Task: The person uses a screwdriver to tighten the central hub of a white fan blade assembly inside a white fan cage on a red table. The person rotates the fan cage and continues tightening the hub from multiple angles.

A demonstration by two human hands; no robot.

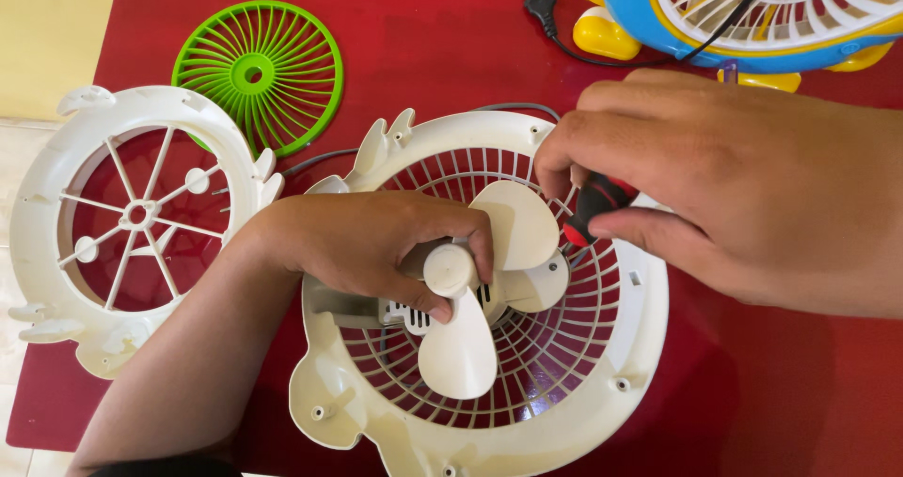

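— While the head camera looks down at the red table (752, 383), what lies around the hands?
— A round green plastic grille (258, 72) at upper left, overlapped by a white ring-shaped fan frame with spokes (132, 218); a black plug (540, 3) and a blue-and-yellow toy-shaped fan (743, 16) along the far edge.
— And the hands?
— The left hand (372, 242) is closed around the white three-blade propeller hub (450, 270), over the white plastic rear fan guard (527, 383) at centre. The right hand (715, 176) pinches a black-and-red screwdriver handle (594, 204); its tip is hidden, its long axis slants down-left toward the hub.
— Room?
— Open table to the right; the spoked frame nearly touches the guard's left side.
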